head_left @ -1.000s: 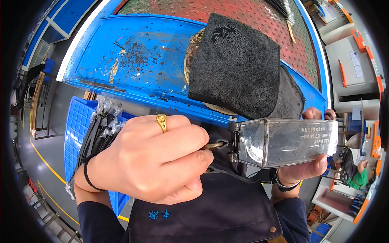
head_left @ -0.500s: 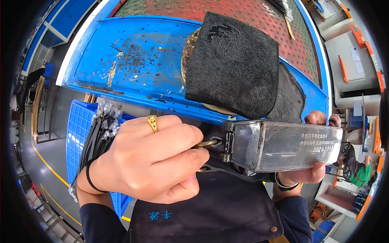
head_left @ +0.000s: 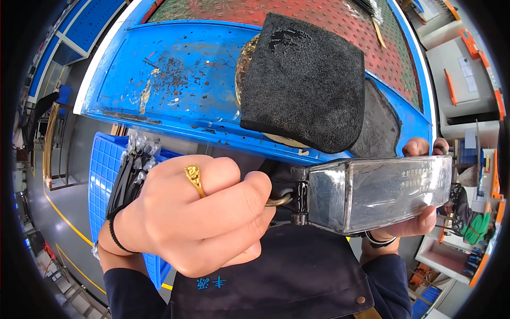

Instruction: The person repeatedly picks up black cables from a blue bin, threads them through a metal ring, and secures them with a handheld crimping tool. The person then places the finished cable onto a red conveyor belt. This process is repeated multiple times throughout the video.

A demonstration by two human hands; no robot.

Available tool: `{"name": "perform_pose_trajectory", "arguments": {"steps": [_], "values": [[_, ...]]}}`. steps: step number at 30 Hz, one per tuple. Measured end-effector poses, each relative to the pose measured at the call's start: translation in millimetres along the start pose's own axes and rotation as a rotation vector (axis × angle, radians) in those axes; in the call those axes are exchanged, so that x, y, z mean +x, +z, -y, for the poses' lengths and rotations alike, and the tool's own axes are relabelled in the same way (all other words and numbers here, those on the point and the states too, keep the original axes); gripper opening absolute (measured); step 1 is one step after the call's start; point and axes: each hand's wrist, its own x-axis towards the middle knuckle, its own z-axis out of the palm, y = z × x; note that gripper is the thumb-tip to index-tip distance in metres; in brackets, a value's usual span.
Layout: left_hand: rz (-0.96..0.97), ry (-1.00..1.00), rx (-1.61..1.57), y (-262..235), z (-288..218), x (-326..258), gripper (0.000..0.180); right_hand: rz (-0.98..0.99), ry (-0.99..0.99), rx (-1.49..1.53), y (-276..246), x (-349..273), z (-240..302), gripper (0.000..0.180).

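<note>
Presently | left hand (head_left: 196,218) clamped on brass-coloured metal loop (head_left: 282,199) | right hand (head_left: 419,221) gripping clear plastic box (head_left: 390,191) near blue bench (head_left: 207,69), black roller (head_left: 301,195) toward loop, contact unclear to me | risk, I judge: right thumb slackening could tilt box, knocking roller off-line.

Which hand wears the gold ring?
The left hand, closed on the brass-toned metal piece; the gold ring sits on it. The right hand, gripping the clear box, shows none where visible.
</note>
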Motion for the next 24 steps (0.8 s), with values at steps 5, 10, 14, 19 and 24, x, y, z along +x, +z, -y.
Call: {"name": "perform_pose_trajectory", "arguments": {"steps": [5,10,14,19,24], "values": [[0.008,-0.015,0.012,-1,0,-1,0.01,0.001,-0.002,-0.01,-2,3,-1,0.093],[0.005,0.007,0.058,-2,-2,-3,0.01,0.018,-0.022,-0.003,-1,5,-2,0.092],[0.027,0.025,0.08,-5,1,-5,0.015,0.032,-0.013,0.06,-15,9,-2,0.087],[0.07,0.011,0.037,-9,3,-3,0.024,0.023,-0.058,0.183,-20,13,-1,0.08],[0.033,0.003,-0.003,-6,3,-3,0.02,0.152,-0.133,0.174,-18,6,-2,0.086]]}}
